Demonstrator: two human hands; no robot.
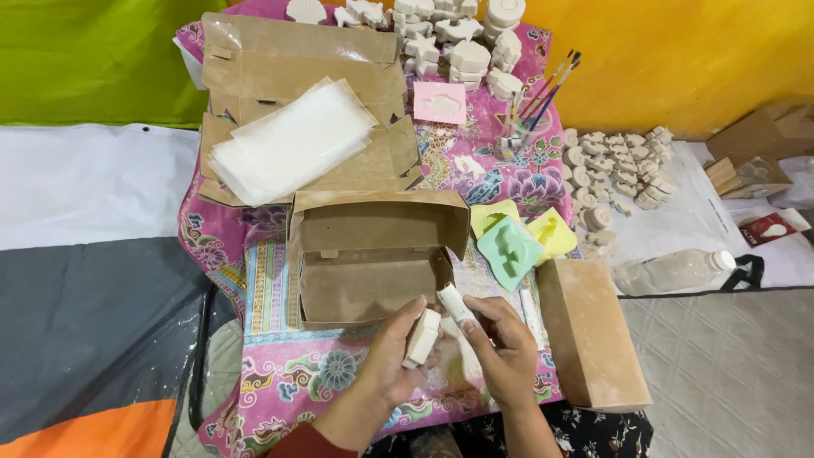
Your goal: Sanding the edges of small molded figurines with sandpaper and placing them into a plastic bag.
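Lower centre of the frame: left hand, grip pinching a small white plaster piece by its edges; right hand, grip closed round a white tube whose tip points toward the piece. Just above both: open brown cardboard box on the floral-clothed worktop. Right of the hands: closed brown box. Centre: green mould, yellow moulds beside it. Upper left: stack of clear plastic bags on flattened cardboard. Top: white plaster figures; paintbrushes at upper right of centre.
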